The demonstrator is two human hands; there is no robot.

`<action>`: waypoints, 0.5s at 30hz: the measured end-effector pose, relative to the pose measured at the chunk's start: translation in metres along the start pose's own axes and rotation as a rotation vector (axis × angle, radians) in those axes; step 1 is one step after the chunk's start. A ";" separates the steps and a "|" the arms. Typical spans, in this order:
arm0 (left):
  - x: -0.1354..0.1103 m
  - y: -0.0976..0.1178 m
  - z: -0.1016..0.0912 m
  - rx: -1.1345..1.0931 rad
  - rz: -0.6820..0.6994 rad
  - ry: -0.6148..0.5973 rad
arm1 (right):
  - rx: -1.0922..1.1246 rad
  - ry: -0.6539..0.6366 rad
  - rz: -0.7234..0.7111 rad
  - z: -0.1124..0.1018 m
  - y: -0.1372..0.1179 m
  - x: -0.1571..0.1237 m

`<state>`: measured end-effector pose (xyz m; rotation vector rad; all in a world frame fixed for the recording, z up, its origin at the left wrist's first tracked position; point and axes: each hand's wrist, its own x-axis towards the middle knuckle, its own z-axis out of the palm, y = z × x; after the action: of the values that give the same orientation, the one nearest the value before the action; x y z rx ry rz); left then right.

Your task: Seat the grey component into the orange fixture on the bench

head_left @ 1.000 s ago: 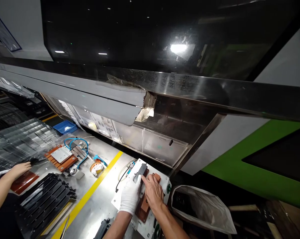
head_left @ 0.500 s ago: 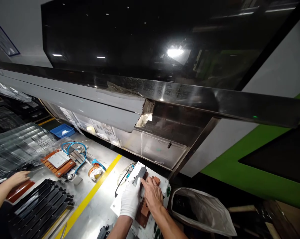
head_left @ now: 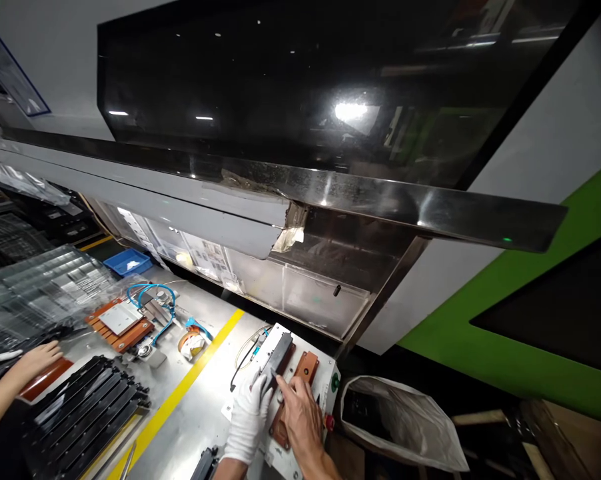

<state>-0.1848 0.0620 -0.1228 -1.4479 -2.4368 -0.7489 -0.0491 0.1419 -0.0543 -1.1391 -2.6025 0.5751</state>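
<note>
A long black plastic part [head_left: 279, 355] lies along a brown block on the white fixture plate [head_left: 325, 390]. My left hand [head_left: 246, 415], in a white glove, is closed around the near end of this part, which its fingers partly cover. My bare right hand [head_left: 301, 415] is over the fixture with its index finger stretched toward the same end. The other right fingers are bent over a second brown block [head_left: 306, 367], apparently holding nothing. Whether the right fingertip touches the black part is hard to tell.
A green button [head_left: 335, 381] and red knob [head_left: 329, 422] sit on the fixture's right side. Beyond stands a lined bin [head_left: 405, 420]. Left of the yellow tape [head_left: 188, 383] are stacked black parts [head_left: 88, 413], another fixture [head_left: 120, 320] and a co-worker's hands [head_left: 38, 360].
My left hand has slid down toward me along the black part, uncovering more of it. My right hand has drawn back slightly, and more of the second brown block shows.
</note>
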 end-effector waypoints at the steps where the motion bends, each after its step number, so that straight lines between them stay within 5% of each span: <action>1: -0.007 -0.005 -0.002 0.055 0.044 0.006 | -0.013 -0.013 -0.011 0.001 -0.004 -0.006; 7: -0.012 -0.019 -0.014 0.235 0.290 0.084 | -0.062 -0.069 -0.031 0.009 -0.016 -0.013; 15: -0.016 -0.027 0.002 0.050 0.193 0.047 | -0.077 -0.107 -0.056 0.002 -0.019 -0.005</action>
<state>-0.1999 0.0406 -0.1394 -1.5983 -2.2249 -0.6675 -0.0587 0.1256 -0.0479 -1.0820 -2.7598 0.5428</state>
